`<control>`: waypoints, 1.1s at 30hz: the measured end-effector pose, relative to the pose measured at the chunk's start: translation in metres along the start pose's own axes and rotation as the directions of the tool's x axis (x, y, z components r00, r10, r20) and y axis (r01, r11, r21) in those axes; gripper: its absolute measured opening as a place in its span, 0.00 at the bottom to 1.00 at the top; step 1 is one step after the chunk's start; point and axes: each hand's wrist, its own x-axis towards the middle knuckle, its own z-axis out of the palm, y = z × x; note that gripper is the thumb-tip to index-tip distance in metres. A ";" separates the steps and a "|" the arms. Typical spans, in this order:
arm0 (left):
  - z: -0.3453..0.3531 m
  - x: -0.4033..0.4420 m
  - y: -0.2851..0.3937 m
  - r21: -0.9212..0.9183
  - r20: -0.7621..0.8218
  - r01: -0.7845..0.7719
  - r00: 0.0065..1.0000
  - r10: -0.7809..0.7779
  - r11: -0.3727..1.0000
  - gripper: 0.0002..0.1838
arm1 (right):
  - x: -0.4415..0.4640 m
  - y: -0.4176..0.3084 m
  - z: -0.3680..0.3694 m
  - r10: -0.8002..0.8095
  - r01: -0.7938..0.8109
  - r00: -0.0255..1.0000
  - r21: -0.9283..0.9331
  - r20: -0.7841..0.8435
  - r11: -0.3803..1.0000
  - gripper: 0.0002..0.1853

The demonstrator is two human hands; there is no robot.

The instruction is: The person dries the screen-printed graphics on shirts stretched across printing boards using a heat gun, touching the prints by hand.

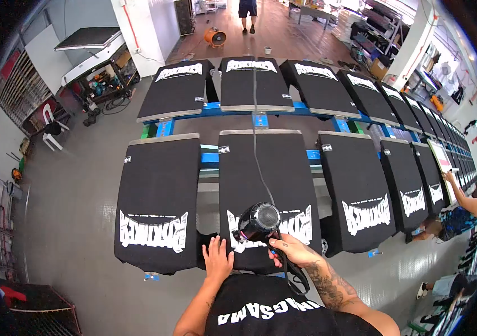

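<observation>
In my right hand (293,251) is the handle of a black hair dryer (261,219), held above the printed lower part of a black T-shirt (263,173). The dryer partly hides the white lettering there. Its cord loops below my hand, and a grey cable (257,151) runs away over the shirt. My left hand (217,257) lies flat, fingers stretched out, at the lower left edge of the same shirt. This shirt is stretched over a flat board with a metal end strip (260,132). A similar printed shirt (159,190) lies to the left, another (356,187) to the right.
Blue rails (210,159) carry two rows of shirt-covered boards, curving off to the right. At the right, a person (462,215) handles a white-framed screen (440,157). Another person (247,11) stands at the back near an orange fan (215,37). A white chair (53,127) stands left.
</observation>
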 end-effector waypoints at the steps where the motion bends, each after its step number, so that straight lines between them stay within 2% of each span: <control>1: -0.002 0.003 -0.006 -0.005 0.012 -0.012 1.000 0.012 1.000 0.29 | 0.011 -0.004 0.005 -0.006 0.006 1.000 0.000 0.012 1.000 0.17; 5: -0.012 0.018 -0.021 -0.005 0.026 -0.065 0.998 0.066 0.998 0.29 | 0.042 -0.023 0.017 -0.061 0.062 0.998 0.016 -0.009 0.998 0.17; 10: -0.016 0.036 -0.032 -0.019 -0.005 -0.093 0.996 0.093 0.995 0.29 | 0.049 -0.026 -0.006 -0.117 0.130 0.972 0.052 -0.202 0.990 0.14; 13: -0.011 0.043 -0.033 -0.006 -0.004 -0.075 0.997 0.075 0.997 0.28 | 0.031 -0.022 -0.034 -0.126 0.169 0.928 0.096 -0.352 0.981 0.15; 14: -0.010 0.045 -0.031 0.007 0.000 -0.068 0.998 0.068 0.998 0.29 | 0.021 -0.022 -0.041 -0.091 0.161 0.890 0.120 -0.447 0.980 0.14; 18: -0.004 0.047 -0.014 -0.009 0.004 -0.063 0.998 0.063 0.998 0.29 | -0.019 -0.004 -0.083 -0.185 0.256 0.829 0.064 -0.527 0.965 0.14; 20: 0.000 0.044 -0.002 -0.012 0.007 -0.074 0.997 0.074 0.997 0.29 | -0.041 0.005 -0.098 -0.194 0.280 0.809 0.072 -0.555 0.957 0.14; 21: 0.004 0.042 0.005 -0.010 0.013 -0.077 0.997 0.077 0.997 0.29 | -0.052 0.010 -0.102 -0.149 0.242 0.781 0.075 -0.606 0.967 0.14; 27: 0.019 0.018 0.051 -0.003 0.041 -0.121 0.992 0.121 0.993 0.27 | -0.115 0.051 -0.127 -0.128 0.263 0.814 0.162 -0.567 0.951 0.15; 33: 0.028 -0.012 0.083 0.023 0.057 -0.079 0.995 0.078 0.997 0.27 | -0.163 0.085 -0.131 -0.093 0.198 0.837 0.140 -0.539 0.970 0.16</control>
